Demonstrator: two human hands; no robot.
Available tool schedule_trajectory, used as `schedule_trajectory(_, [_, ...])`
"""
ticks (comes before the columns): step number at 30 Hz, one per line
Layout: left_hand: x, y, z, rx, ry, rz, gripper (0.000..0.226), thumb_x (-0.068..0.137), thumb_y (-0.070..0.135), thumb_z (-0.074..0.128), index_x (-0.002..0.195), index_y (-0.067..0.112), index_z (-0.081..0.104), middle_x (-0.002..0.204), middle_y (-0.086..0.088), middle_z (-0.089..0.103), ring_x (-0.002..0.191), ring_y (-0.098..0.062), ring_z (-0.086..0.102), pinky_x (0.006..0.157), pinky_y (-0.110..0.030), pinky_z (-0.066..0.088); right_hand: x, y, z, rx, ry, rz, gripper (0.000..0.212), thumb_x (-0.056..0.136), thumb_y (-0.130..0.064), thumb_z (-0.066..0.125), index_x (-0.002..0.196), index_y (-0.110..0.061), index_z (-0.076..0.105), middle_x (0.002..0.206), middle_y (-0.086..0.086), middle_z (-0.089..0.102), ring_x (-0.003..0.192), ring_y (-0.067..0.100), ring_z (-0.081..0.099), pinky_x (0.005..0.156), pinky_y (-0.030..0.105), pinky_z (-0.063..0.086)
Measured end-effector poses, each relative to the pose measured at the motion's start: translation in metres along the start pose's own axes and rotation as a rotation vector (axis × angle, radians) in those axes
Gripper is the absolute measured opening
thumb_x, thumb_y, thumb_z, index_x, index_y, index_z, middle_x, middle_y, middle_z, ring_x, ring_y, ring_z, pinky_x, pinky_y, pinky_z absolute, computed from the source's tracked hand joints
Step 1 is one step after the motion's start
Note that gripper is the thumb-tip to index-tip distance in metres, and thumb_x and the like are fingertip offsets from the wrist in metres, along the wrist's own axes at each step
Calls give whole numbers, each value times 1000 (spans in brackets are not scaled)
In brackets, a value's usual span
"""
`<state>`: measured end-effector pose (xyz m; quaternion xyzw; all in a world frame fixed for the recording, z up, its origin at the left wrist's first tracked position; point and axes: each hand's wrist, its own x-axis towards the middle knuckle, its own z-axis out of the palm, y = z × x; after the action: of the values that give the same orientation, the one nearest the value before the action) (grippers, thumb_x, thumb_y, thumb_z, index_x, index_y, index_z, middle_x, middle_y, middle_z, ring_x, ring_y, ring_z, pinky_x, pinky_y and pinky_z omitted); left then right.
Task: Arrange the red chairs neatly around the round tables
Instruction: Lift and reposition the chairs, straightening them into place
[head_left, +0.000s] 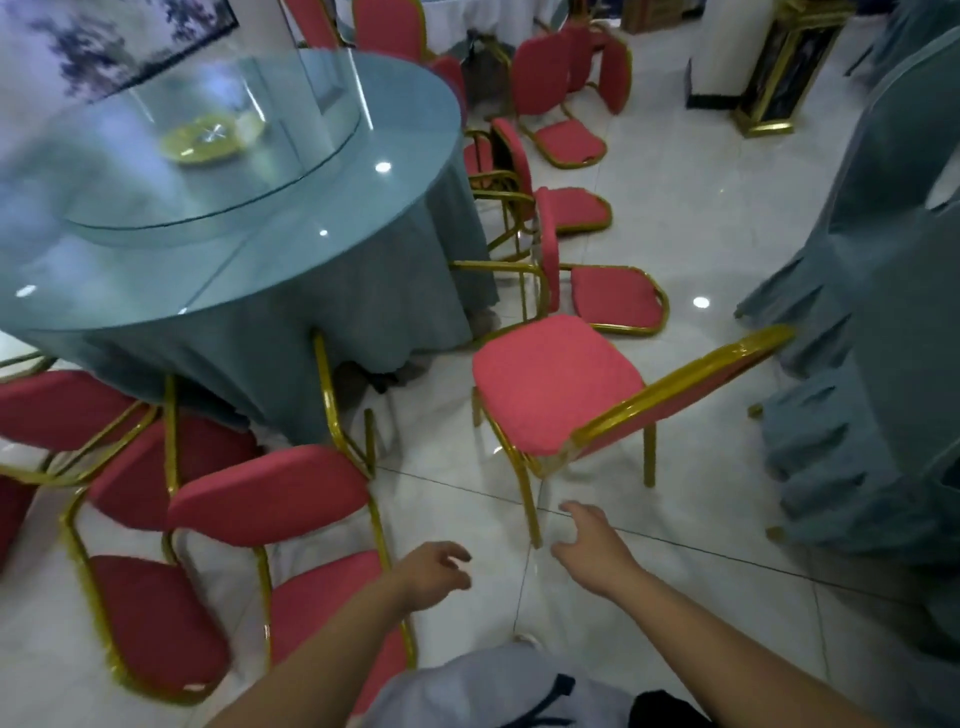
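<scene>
A round table (332, 291) with a teal cloth and glass top fills the upper left. One red chair with a gold frame (561, 384) stands upright on the floor right of the table, its back toward the right. My right hand (589, 545) hovers just below its front leg, fingers relaxed, holding nothing. My left hand (434, 574) hangs over the floor, loosely curled and empty. Toppled red chairs (265, 499) lie at the lower left by the table. More tipped chairs (613, 296) lie along its right side.
A second teal-draped table (883, 312) crowds the right edge. A glass turntable (218, 156) with a yellow dish sits on the near table. A gold and black stand (784, 67) is at the upper right. White tiled floor runs between the tables.
</scene>
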<state>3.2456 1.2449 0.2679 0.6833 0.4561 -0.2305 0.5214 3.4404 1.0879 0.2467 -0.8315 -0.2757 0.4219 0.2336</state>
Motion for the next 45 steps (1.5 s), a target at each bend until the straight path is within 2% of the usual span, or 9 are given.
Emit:
schedule_trajectory(2, [-20, -61, -14, -153, 126, -142, 35, 94, 12, 63, 128, 8, 58, 89, -7, 57, 65, -14, 49, 52, -20, 39, 9, -20, 20, -31, -57, -41, 62, 89, -26, 61, 146, -21, 38, 149, 5, 34, 119, 20, 50, 87, 22, 39])
schedule_trajectory(6, [-71, -154, -35, -545, 367, -360, 29, 95, 4, 58, 124, 2, 60, 75, -10, 53, 59, -18, 45, 56, -24, 30, 23, -58, 69, -134, -174, -110, 61, 89, -26, 60, 146, -22, 38, 151, 6, 34, 124, 23, 47, 94, 25, 40])
schedule_trajectory(12, [-135, -257, -30, -798, 590, -520, 32, 91, 13, 65, 122, 8, 61, 101, -14, 59, 85, -28, 53, 69, -31, 43, 20, -99, 154, -267, -363, -149, 60, 92, -26, 59, 147, -22, 37, 150, 7, 33, 94, 13, 49, 75, 21, 42])
schedule_trajectory(18, [-158, -350, -20, -958, 553, -634, 39, 94, 17, 65, 130, 9, 56, 128, -19, 54, 114, -36, 52, 83, -40, 47, 2, -109, 214, -316, -352, -26, 60, 90, -23, 60, 146, -19, 39, 143, 13, 43, 99, 22, 56, 73, 26, 44])
schedule_trajectory(23, [-151, -424, -52, -934, 377, -614, 30, 93, 20, 65, 122, 15, 60, 108, -15, 61, 93, -27, 57, 77, -36, 49, -33, -97, 258, -270, -218, 244, 58, 90, -22, 65, 143, -14, 44, 143, 17, 46, 121, 31, 52, 84, 28, 40])
schedule_trajectory(27, [-112, -487, -77, -852, 264, -566, 28, 90, 13, 66, 118, 15, 63, 87, -13, 56, 73, -22, 52, 62, -30, 43, -53, -78, 316, -248, -176, 411, 56, 90, -19, 65, 142, -9, 44, 139, 19, 50, 115, 32, 55, 82, 28, 39])
schedule_trajectory(33, [-26, -579, -83, -773, 209, -632, 30, 89, 10, 66, 118, 10, 63, 84, -13, 55, 69, -22, 50, 62, -28, 42, -34, -59, 423, -115, -214, 480, 56, 90, -20, 65, 142, -16, 45, 142, 15, 48, 90, 17, 54, 74, 26, 41])
schedule_trajectory(41, [169, -703, -12, -825, 239, -632, 55, 87, 30, 72, 134, 30, 45, 99, -6, 54, 86, -17, 54, 76, -34, 48, 137, 47, 588, 89, -282, 451, 65, 88, -29, 71, 145, -21, 41, 148, 11, 41, 119, 23, 50, 89, 29, 38])
schedule_trajectory(45, [255, -763, 23, -910, 336, -614, 68, 85, 44, 72, 143, 30, 39, 128, -7, 52, 115, -26, 52, 89, -42, 47, 218, 116, 642, 226, -144, 538, 77, 86, -36, 72, 149, -16, 34, 137, 12, 49, 115, 26, 53, 91, 35, 44])
